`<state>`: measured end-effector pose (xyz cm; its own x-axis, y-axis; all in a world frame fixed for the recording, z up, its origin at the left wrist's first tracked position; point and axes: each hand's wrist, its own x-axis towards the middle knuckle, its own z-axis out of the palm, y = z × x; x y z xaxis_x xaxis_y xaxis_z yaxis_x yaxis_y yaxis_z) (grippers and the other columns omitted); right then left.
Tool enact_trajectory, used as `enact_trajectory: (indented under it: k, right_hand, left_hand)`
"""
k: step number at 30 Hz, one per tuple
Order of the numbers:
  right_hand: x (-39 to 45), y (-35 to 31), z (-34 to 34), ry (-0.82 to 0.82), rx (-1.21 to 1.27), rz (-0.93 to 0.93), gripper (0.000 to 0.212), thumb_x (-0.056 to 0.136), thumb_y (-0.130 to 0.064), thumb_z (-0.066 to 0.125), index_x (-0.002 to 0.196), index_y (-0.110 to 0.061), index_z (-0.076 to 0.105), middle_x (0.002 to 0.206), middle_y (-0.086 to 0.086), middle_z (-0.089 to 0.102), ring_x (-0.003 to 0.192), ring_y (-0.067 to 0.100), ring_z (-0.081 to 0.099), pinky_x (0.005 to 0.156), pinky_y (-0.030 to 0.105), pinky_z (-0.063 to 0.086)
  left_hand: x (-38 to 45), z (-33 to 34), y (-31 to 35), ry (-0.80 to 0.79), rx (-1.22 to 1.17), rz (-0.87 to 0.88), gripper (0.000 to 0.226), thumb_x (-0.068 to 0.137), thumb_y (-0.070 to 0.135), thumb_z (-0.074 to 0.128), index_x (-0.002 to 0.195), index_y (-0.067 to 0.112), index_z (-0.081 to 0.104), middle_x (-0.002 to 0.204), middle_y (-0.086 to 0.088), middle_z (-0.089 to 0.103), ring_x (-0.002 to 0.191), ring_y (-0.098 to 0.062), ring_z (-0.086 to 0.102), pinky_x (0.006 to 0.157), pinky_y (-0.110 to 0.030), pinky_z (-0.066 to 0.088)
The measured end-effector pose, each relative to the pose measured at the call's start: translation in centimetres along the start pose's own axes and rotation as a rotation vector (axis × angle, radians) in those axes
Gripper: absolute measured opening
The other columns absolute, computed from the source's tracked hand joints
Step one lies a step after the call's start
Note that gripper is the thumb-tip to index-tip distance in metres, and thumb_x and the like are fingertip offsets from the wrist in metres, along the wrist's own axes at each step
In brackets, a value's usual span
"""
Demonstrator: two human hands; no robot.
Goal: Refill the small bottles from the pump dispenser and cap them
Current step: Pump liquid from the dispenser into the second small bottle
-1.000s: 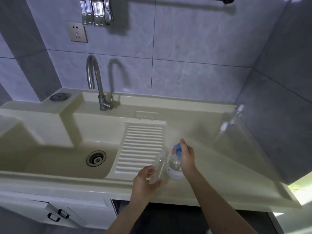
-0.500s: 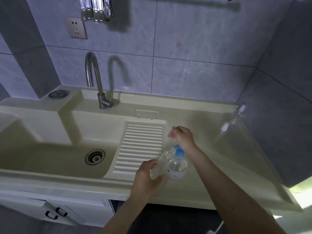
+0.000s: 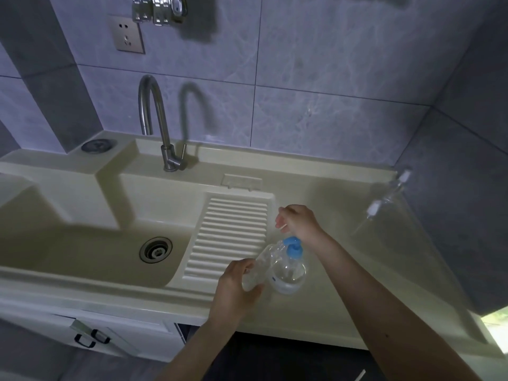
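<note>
A clear pump dispenser with a blue pump head stands on the cream counter beside the washboard. My left hand grips a small clear bottle, tilted so that its open mouth lies by the blue nozzle. My right hand hovers just above and behind the pump head without touching it. Its fingers are curled, and a small pale piece shows pinched at the fingertips; what it is I cannot tell. Two more clear small bottles with white caps are at the counter's far right.
A cream sink with a drain lies to the left, and a ribbed washboard slopes into it. A steel tap rises at the back. Tiled walls close in behind and on the right. The counter's front edge runs below my hands.
My right hand has lifted off the blue pump head and moved up and back. My left hand has tilted the small bottle closer against the nozzle.
</note>
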<state>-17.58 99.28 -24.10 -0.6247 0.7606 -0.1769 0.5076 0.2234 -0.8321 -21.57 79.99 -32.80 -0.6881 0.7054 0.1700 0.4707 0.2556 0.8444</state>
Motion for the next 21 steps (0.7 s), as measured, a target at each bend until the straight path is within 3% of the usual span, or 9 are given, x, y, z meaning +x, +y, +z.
enact_trajectory:
  k: [3,6,8,11,14,18,21]
  right_hand:
    - [0.2,0.0,0.2,-0.003,-0.121,-0.041,0.034,0.092,-0.026,0.044,0.07,-0.008,0.063,0.078,0.002,0.07,0.078,0.026,0.067,0.082,0.035,0.052]
    - [0.2,-0.1,0.2,-0.012,-0.204,-0.045,0.039,0.091,-0.031,0.042,0.082,0.0,0.064,0.087,0.01,0.071,0.085,0.03,0.067,0.084,0.041,0.053]
    - [0.4,-0.2,0.2,-0.031,-0.226,-0.004,0.043,0.09,-0.033,0.041,0.087,0.003,0.064,0.091,0.014,0.07,0.087,0.033,0.067,0.084,0.04,0.052]
    - [1.0,-0.3,0.2,-0.129,-0.232,0.138,0.042,0.088,-0.029,0.039,0.088,0.0,0.069,0.093,0.012,0.072,0.086,0.028,0.067,0.084,0.032,0.051]
    - [1.2,0.0,0.6,-0.162,-0.245,0.198,0.039,0.086,-0.028,0.04,0.094,-0.002,0.069,0.097,0.009,0.072,0.079,0.023,0.063,0.075,0.027,0.048]
    - [1.0,0.3,0.6,-0.114,-0.235,0.153,0.041,0.084,-0.034,0.039,0.089,-0.005,0.067,0.092,0.009,0.071,0.086,0.025,0.066,0.086,0.033,0.051]
    - [1.0,0.4,0.6,-0.09,-0.266,0.124,0.044,0.082,-0.038,0.037,0.086,-0.006,0.066,0.089,0.008,0.071,0.083,0.025,0.066,0.087,0.037,0.053]
  left_hand:
    - [0.6,-0.2,-0.2,0.01,0.023,0.061,0.047,0.064,0.004,0.079,0.108,0.013,0.064,0.101,0.005,0.063,0.087,-0.009,0.062,0.073,-0.009,0.046]
    - [0.7,-0.6,-0.6,0.014,0.03,0.104,0.048,0.062,0.003,0.079,0.107,0.012,0.065,0.099,0.005,0.065,0.085,-0.007,0.063,0.073,-0.015,0.049]
    - [0.6,-0.7,-0.7,0.005,-0.01,0.088,0.05,0.063,0.004,0.079,0.11,0.015,0.065,0.101,0.007,0.065,0.089,-0.005,0.062,0.072,-0.01,0.047]
    - [0.0,-0.8,-0.3,0.039,-0.137,0.01,0.059,0.066,0.001,0.081,0.116,0.022,0.059,0.108,0.014,0.064,0.094,0.002,0.062,0.075,-0.008,0.047]
    - [-0.3,-1.1,0.7,0.083,-0.336,-0.117,0.058,0.068,-0.005,0.079,0.114,0.023,0.058,0.108,0.012,0.064,0.088,0.0,0.065,0.074,-0.013,0.05]
    - [-0.3,-1.8,1.7,0.115,-0.567,-0.257,0.046,0.071,-0.008,0.076,0.105,0.02,0.062,0.092,0.003,0.069,0.082,-0.009,0.067,0.073,-0.021,0.054]
    - [0.2,-2.6,2.3,0.087,-0.636,-0.359,0.024,0.085,0.009,0.067,0.105,0.021,0.062,0.091,-0.001,0.072,0.074,-0.015,0.066,0.063,-0.023,0.05]
